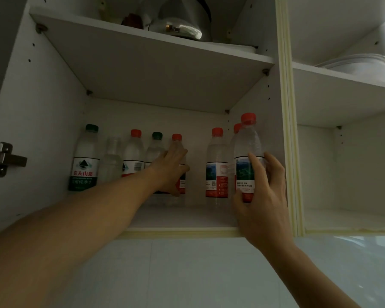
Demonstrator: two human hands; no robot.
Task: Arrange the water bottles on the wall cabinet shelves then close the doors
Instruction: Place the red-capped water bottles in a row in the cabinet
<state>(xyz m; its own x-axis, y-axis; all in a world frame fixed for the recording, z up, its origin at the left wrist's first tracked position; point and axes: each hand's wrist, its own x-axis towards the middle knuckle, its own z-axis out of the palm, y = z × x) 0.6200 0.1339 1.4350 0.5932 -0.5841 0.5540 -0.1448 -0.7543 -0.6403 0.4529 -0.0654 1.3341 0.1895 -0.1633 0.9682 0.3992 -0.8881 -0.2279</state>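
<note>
Several water bottles stand on the lower shelf (187,216) of the open wall cabinet. At the left is a green-capped bottle (83,161), then a capless clear one (112,161), a red-capped one (132,152) and another green-capped one (155,147). My left hand (172,168) grips a red-capped bottle (177,141) in the middle of the shelf. To the right stands a red-capped bottle (217,165). My right hand (265,192) holds a red-capped bottle (247,152) near the shelf's front right, with another red cap (237,128) showing behind it.
The upper shelf (156,70) carries a shiny metal pot (182,23). A door hinge (2,160) sits on the left cabinet wall. The right compartment (351,170) holds a white pot (360,65) on its upper shelf. White wall tiles (187,274) lie below the cabinet.
</note>
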